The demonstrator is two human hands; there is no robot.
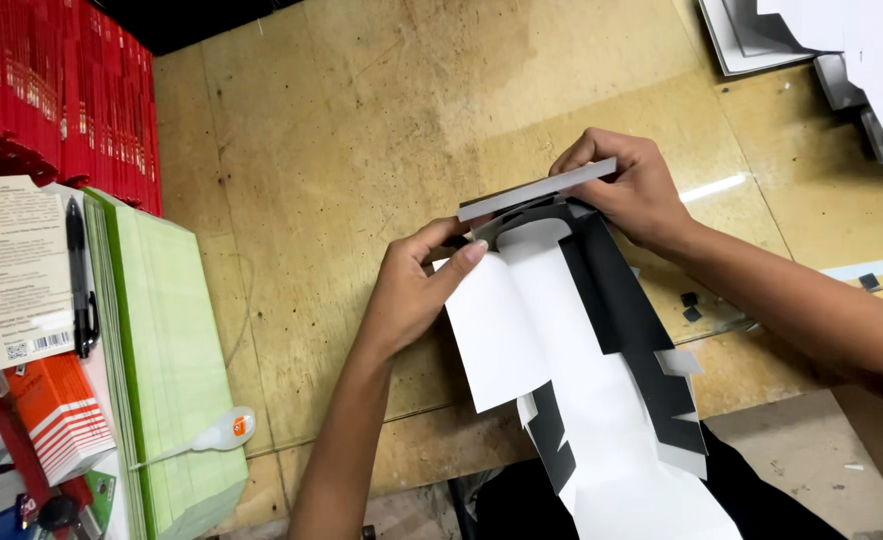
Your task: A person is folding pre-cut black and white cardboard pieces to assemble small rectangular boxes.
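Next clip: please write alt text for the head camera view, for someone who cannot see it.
Two bare hands fold a black and white card sheet over a wooden table: the left hand presses its white flap, the right hand grips the grey top edge. Green paper stack, red booklets and a black pen lie at left.

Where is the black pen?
In the head view, far left: the black pen lies on a printed paper sheet, beside the green paper stack.
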